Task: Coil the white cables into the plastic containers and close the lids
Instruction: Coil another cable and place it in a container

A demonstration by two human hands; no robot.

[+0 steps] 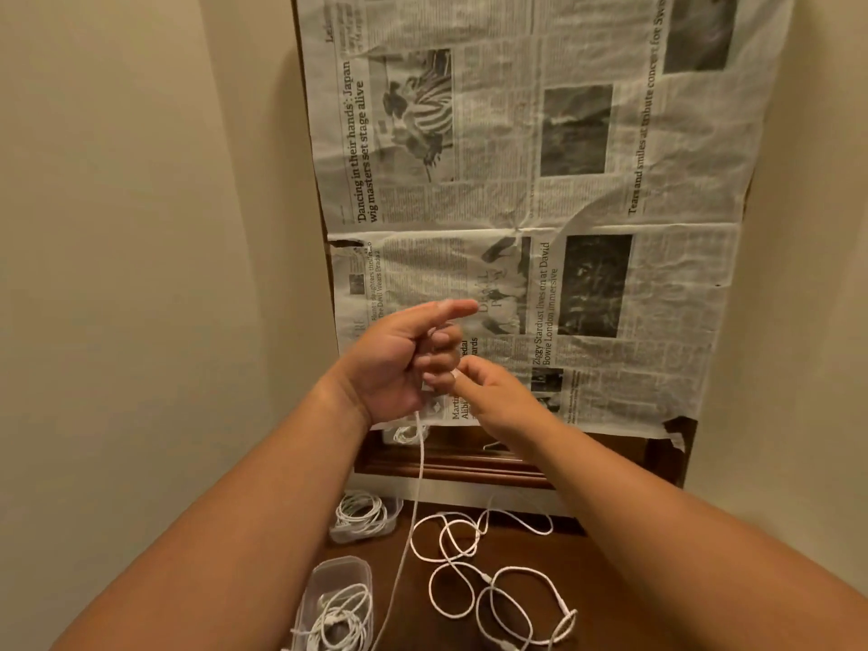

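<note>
light: dim, warm yellow | shadows: soft | edges: wide-angle bending | focus: slight softness throughout

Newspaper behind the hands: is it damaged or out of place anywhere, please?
Yes. The newspaper is creased all over and torn in two places. Its lower right corner is ripped, and a ragged flap hangs there. A small tear also breaks its left edge at the middle fold, and something dark shows through the gap.

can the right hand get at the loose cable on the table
Probably yes: the loose cable lies uncovered below the right hand, though it seems to pinch the strand the left hand grips.
</note>
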